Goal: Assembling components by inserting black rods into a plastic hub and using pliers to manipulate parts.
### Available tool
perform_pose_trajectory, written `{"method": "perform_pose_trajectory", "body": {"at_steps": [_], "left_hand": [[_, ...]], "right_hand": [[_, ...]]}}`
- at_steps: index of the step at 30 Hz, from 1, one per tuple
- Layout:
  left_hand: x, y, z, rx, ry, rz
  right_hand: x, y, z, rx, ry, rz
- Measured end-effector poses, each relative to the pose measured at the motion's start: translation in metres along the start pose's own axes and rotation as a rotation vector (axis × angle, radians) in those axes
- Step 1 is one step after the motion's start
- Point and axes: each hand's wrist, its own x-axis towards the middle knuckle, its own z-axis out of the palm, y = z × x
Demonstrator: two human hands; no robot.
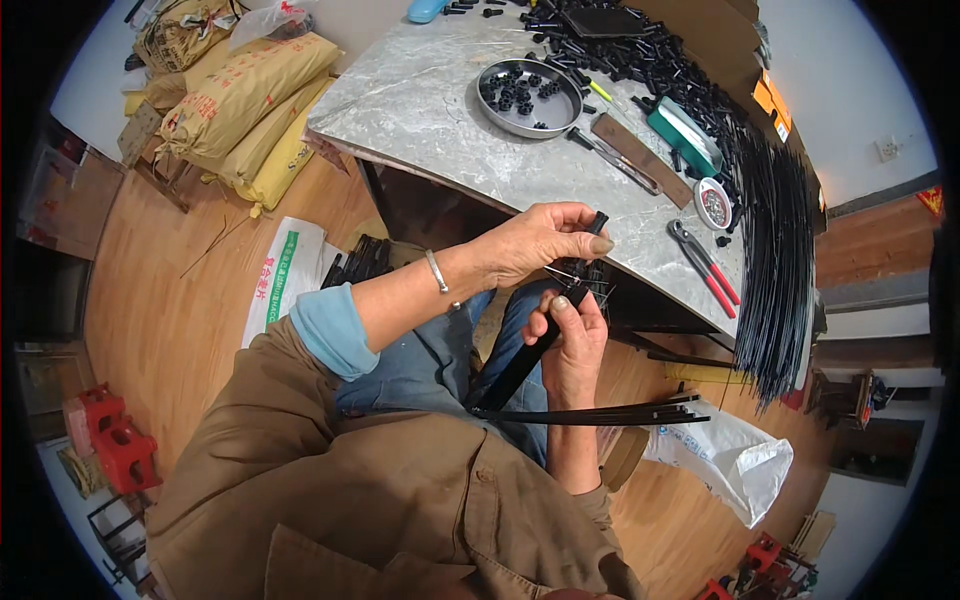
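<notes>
Across my lap slants a long black bar or bundle point(523, 368), which looks like part of an umbrella frame. Thin metal spokes point(602, 284) stick out near its upper end. My left hand point(535, 245) pinches a short black cylindrical piece point(599, 224) at the top between thumb and fingers. Just below it, my right hand point(575, 335) is closed around the upper part of the black bar, thumb on top. Several thin black ribs point(620, 413) reach sideways from the lower end, over my right wrist. The joint between the hands is partly hidden by fingers.
On the grey table point(420, 110) are a metal dish point(530, 125) of small black parts, red-handled pliers point(705, 270), a white bowl point(712, 205), a green box point(685, 135) and long black rods point(775, 260). Sacks point(250, 110) stand left; a white bag point(735, 455) lies right.
</notes>
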Motion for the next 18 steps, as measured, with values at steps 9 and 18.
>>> {"method": "perform_pose_trajectory", "body": {"at_steps": [9, 18], "left_hand": [[-0.0039, 0.0062, -0.0002, -0.019, -0.081, -0.086], [-0.0005, 0.0058, 0.0017, 0.219, -0.01, -0.042]], "right_hand": [[0.0002, -0.0016, 0.0007, -0.002, 0.033, 0.008], [0.0006, 0.0001, -0.002, -0.038, 0.053, 0.011]]}}
